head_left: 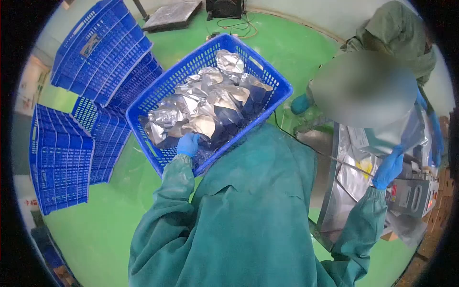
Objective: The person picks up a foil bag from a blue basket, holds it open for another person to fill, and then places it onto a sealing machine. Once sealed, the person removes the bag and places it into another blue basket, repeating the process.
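Note:
My left hand point(188, 145), in a blue glove, is closed at the near edge of a blue plastic crate's load, its fingers on a silver foil bag point(203, 126). Several filled foil bags stand packed together in that crate point(279, 91), their tops crumpled. Off to the right, my right hand point(388, 168), also blue-gloved, is closed at the lower edge of a large silver foil bag point(406, 131). The fingertips are partly hidden there. Below that bag, a flat foil bag with a yellow mark point(364, 166) lies on a metal table point(329, 210).
Blue crates point(103, 52) are stacked at the left, with more crates point(62, 158) below them. A co-worker point(397, 33) leans over the table from the far right. A grey machine point(412, 197) stands at the right. A platform scale point(172, 15) sits on the green floor behind.

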The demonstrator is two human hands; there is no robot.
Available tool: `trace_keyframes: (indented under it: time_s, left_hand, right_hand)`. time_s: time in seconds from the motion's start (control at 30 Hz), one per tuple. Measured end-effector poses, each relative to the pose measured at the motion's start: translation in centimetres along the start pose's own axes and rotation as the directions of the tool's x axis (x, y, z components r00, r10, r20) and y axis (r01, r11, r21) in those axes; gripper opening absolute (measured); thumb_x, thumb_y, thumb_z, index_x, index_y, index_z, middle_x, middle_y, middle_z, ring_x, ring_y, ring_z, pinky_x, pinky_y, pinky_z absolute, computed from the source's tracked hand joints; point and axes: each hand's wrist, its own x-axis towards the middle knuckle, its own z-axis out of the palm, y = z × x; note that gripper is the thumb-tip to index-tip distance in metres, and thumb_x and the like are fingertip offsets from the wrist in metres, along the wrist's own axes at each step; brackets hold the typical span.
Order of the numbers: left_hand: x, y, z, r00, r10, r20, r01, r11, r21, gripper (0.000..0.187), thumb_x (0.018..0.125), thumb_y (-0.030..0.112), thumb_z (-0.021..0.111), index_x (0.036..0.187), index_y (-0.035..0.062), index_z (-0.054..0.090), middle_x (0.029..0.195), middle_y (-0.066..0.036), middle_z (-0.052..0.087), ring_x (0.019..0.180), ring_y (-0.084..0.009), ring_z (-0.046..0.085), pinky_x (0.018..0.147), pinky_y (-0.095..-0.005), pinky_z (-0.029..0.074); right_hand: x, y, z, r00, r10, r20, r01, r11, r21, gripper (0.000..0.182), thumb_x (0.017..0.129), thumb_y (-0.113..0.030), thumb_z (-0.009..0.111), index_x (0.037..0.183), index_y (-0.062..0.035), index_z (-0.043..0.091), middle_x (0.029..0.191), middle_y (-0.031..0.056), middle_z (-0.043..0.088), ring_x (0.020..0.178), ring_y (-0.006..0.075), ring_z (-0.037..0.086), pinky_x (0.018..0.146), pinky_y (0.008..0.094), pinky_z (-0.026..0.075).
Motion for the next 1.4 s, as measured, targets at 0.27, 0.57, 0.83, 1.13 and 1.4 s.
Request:
trace_keyframes:
  time_s: [0.27,0.57,0.83,1.13,1.4]
  left_hand:
    - [2.4,-5.7,3.9,0.926,0.21,0.315,-0.241,0.968,0.064,0.047,0.08,0.047,0.056,0.087,0.0009,0.063,0.087,-0.023,0.063,0.085,-0.0378,0.061,0.075,-0.0452,0.047]
    - [0.1,4.3,-9.2,0.983,0.182,0.016,-0.183,0.973,0.144,0.045,0.083,0.043,0.052,0.079,0.0001,0.063,0.079,-0.024,0.061,0.078,-0.0395,0.06,0.069,-0.0471,0.046]
    - [-2.5,15.6,-20.0,0.828,0.478,-0.294,-0.485,0.873,0.051,0.038,0.084,0.037,0.053,0.069,0.0015,0.059,0.066,-0.021,0.058,0.064,-0.0395,0.057,0.059,-0.0468,0.044]
    - [-10.6,33.4,-23.2,0.186,0.743,-0.642,-0.715,0.551,0.43,0.008,0.076,0.017,0.058,0.076,0.0087,0.058,0.066,-0.012,0.053,0.056,-0.0298,0.054,0.05,-0.0411,0.041]
    - [-14.0,39.2,-21.9,0.291,0.655,-0.697,-0.945,0.085,-0.315,0.038,0.076,0.023,0.061,0.11,0.0087,0.051,0.072,-0.005,0.058,0.056,-0.0232,0.058,0.052,-0.037,0.046]
  right_hand:
    - [-0.4,-1.5,-0.2,1.0,0.012,0.011,-0.012,0.999,-0.038,0.046,0.093,-0.035,0.051,0.108,0.008,0.057,0.09,0.0085,0.061,0.078,0.0159,0.05,0.072,0.0307,0.042]
    - [-0.1,-5.3,-3.0,0.861,-0.362,-0.358,0.391,0.92,0.01,0.045,0.081,-0.006,0.063,0.121,0.0048,0.045,0.117,0.0166,0.052,0.101,0.0236,0.054,0.091,0.0344,0.042]
    - [-8.6,-13.3,1.3,0.598,-0.457,0.658,0.342,0.888,0.306,0.048,0.072,-0.004,0.069,0.116,0.0,0.052,0.11,0.0138,0.058,0.105,0.0233,0.054,0.085,0.033,0.046]
    - [-15.6,-22.5,9.0,0.646,-0.59,0.485,0.294,0.778,0.555,0.07,0.068,-0.026,0.074,0.126,-0.001,0.043,0.12,0.0213,0.049,0.106,0.0304,0.052,0.088,0.0394,0.043]
    - [-0.4,-14.6,10.4,0.901,-0.432,0.044,0.164,0.433,0.886,0.041,0.088,-0.033,0.055,0.11,0.001,0.054,0.094,0.0148,0.06,0.069,0.0226,0.061,0.058,0.0293,0.05]
